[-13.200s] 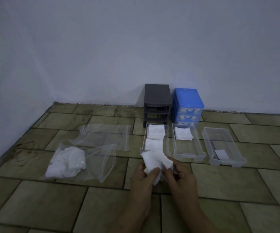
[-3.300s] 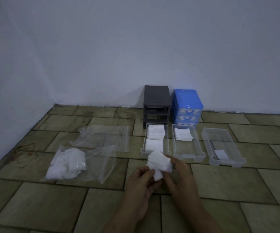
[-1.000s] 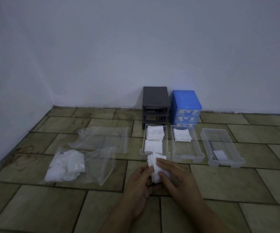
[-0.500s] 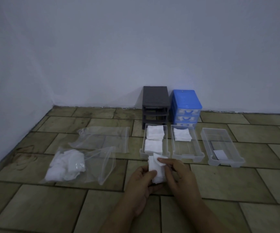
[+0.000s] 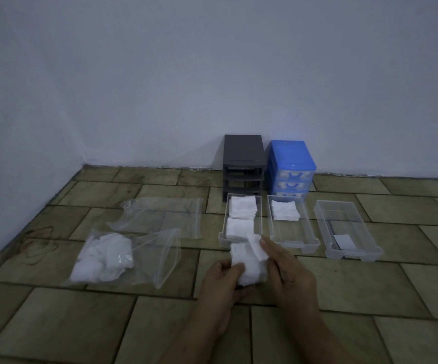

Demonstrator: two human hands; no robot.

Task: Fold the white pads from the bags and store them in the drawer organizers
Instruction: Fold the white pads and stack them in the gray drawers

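White pad (image 5: 248,261), partly folded, lower centre | left hand (image 5: 219,281) pinching its lower edge | right hand (image 5: 288,269) gripping its upper flap

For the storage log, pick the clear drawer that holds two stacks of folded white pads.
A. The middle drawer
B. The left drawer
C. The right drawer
B: the left drawer holds two stacks of pads, the middle drawer one stack, and the right drawer only a small flat white piece.
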